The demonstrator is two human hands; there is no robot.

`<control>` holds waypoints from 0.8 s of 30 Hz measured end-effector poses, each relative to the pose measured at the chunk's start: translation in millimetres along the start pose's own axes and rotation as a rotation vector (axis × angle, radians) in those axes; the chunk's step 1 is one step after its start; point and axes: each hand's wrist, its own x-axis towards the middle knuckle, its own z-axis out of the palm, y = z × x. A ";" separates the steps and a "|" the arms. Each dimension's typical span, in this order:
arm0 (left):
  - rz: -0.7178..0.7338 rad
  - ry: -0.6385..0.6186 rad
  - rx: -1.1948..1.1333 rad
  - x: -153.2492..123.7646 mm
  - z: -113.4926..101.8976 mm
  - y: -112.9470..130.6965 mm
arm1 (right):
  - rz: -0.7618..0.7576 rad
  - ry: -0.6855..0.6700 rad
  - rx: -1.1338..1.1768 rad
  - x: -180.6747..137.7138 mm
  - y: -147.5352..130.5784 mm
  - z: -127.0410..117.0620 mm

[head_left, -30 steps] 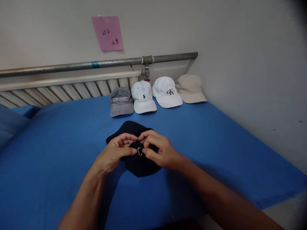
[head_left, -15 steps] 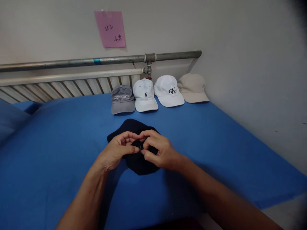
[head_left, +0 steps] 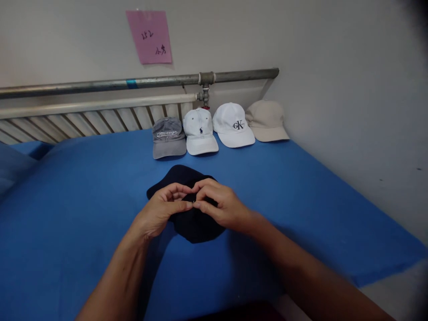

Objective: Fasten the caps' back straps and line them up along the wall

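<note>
A black baseball cap [head_left: 197,227] lies on the blue cover in front of me, its brim toward the far left and its back toward me. My left hand [head_left: 163,207] pinches the cap's back strap between thumb and fingers. From the other side, my right hand [head_left: 222,203] pinches the same strap, its thumb tip almost meeting the left thumb. A tiny bright metal spot, perhaps a buckle, shows between the thumbs. The fingers hide most of the strap.
Behind the black cap stand a grey cap [head_left: 169,138], a white cap with a small emblem [head_left: 200,131], a white cap with letters [head_left: 233,125] and a beige cap [head_left: 267,120] in a row. A radiator [head_left: 100,118] and metal pipe [head_left: 160,82] run along the wall.
My thumbs have drawn closer together over the strap, and the metal piece is now more covered. The view has shifted slightly; the row of caps stays in place.
</note>
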 end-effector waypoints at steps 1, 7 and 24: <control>-0.004 0.006 -0.003 -0.1 -0.1 0.2 | 0.011 0.034 0.007 0.0 1.4 1.4; -0.036 0.028 -0.058 -1.5 0.3 5.2 | 0.135 0.137 0.118 0.0 2.4 -9.9; -0.021 0.037 -0.127 -3.0 0.3 7.6 | 0.053 -0.019 0.111 -1.2 3.3 -17.4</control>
